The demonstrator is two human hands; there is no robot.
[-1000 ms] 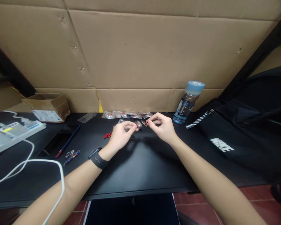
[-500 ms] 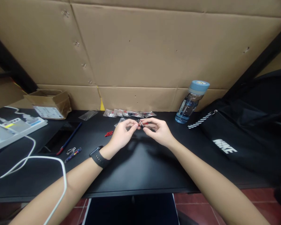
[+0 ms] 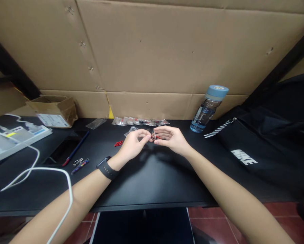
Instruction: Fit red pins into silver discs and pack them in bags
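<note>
Above the desk, my two hands meet at a small round disc with a pale rim and red cord at it; its exact kind is too small to make out. My left hand pinches at the disc's left side, thumb against forefinger. From the other side, my right hand has its thumb and fingertips on the disc's edge, the other fingers curved behind. A bundle of red cord lies left of my left hand. A crumpled clear plastic bag is partly hidden behind that hand.
Several clear packets line the cardboard wall. A water bottle and black bag stand right. Leftward are a flat plastic sleeve, tablet, keychain, carton and power strip. A white cable crosses my left forearm.
The disc has turned, so more of its face shows between my hands. My right fingers have spread a little and lifted. The view has shifted slightly.
</note>
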